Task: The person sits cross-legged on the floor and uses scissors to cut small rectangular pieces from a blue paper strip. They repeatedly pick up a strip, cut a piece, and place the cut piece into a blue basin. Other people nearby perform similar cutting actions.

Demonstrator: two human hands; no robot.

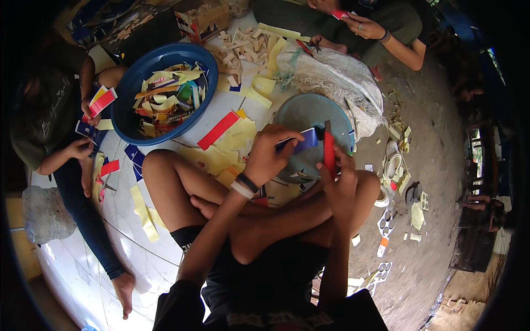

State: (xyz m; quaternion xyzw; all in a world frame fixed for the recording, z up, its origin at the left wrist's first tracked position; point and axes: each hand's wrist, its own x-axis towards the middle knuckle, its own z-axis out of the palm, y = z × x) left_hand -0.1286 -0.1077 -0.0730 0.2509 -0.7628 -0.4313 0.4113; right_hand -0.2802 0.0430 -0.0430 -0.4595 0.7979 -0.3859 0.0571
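Observation:
My left hand pinches a dark blue strip of card above a grey-blue round basin. Close beside the card, my right hand grips a red-handled tool pointing away from me, with a narrow dark end; whether it is scissors or a knife I cannot tell. Both hands are over the near side of the basin, between my crossed legs. Left of the basin lie yellow paper pieces and a long red strip.
A blue tub full of card scraps stands at the far left. Wood offcuts and a white sack with scissors on it lie beyond. One person sits left, another far right, both holding card. Scraps and sandals litter the ground at right.

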